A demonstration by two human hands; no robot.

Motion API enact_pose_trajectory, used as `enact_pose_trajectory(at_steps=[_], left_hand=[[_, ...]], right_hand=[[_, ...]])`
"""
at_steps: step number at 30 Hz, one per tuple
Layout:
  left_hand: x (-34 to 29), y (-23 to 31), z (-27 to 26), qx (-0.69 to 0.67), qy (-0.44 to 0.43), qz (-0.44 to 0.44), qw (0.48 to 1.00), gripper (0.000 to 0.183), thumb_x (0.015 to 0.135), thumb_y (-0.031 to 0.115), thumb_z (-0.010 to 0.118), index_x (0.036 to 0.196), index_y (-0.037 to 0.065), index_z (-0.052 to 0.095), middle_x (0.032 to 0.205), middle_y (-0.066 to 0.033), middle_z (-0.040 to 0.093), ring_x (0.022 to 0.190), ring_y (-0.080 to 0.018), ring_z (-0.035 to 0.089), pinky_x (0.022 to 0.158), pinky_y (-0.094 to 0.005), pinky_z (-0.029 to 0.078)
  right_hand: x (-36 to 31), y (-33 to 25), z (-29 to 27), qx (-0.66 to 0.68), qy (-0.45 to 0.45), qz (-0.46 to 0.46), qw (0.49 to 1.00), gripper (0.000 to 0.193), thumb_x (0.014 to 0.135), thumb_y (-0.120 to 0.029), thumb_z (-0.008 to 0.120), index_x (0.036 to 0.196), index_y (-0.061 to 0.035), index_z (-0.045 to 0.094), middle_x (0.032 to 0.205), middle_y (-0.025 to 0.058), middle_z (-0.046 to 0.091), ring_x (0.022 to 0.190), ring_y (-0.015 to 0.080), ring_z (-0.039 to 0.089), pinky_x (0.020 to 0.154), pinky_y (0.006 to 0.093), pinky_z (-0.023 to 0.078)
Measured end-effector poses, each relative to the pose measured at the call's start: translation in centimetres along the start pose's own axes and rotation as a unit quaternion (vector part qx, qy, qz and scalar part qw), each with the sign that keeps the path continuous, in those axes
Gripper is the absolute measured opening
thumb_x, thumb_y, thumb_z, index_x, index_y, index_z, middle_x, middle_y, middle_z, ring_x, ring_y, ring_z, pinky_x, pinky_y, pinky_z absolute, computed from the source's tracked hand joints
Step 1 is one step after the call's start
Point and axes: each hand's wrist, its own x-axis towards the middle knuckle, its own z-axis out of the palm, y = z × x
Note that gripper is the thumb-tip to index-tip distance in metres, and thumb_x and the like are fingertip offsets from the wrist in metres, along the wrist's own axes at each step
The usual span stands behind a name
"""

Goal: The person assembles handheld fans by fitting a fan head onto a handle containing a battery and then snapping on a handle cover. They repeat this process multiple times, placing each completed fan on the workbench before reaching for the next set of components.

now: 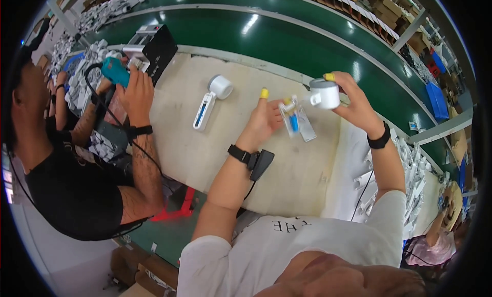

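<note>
My right hand grips a white round device head with a grey rim, its thumb and fingers closed round the far side. Below it is a white handle shell with a blue cylindrical cell and small wires, slightly blurred. My left hand is beside the shell's left edge; its thumb points up, apart from the fingers. Whether those fingertips touch the shell is hard to see. Yellow covers sit on a digit of each hand. Farther left on the table lies an assembled white device with a round head and handle.
A co-worker on the left holds a teal power tool beside a black box-shaped machine. Beyond the pale tabletop runs a green conveyor. White parts are heaped at the right, near a metal post.
</note>
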Motion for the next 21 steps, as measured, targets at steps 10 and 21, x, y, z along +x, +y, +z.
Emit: enact_pose_trajectory(at_steps=[10,21], left_hand=[[-2.8,-1.5,6.1,0.029,-0.082,0.014,0.996,0.039,0.093,0.033,0.041,0.112,-0.002,0.043,0.102,-0.0180,0.057,0.089,-0.0271,0.062,0.072,-0.0388,0.055],[-4.4,-2.7,8.6,0.332,-0.037,0.106,0.937,0.022,0.080,0.003,0.048,0.102,0.003,0.047,0.083,-0.0072,0.057,0.064,-0.0111,0.055,0.057,-0.0253,0.047]], right_hand=[[-6.1,-1.5,1.6,-0.241,0.080,-0.087,0.963,0.061,0.060,0.007,0.069,0.115,-0.0094,0.047,0.120,0.0153,0.050,0.110,0.0335,0.051,0.088,0.0368,0.047],[-7.3,-1.6,0.6,-0.284,0.125,-0.127,0.942,0.059,0.057,0.013,0.067,0.108,-0.0070,0.046,0.112,0.0156,0.054,0.108,0.0387,0.053,0.087,0.0421,0.047]])
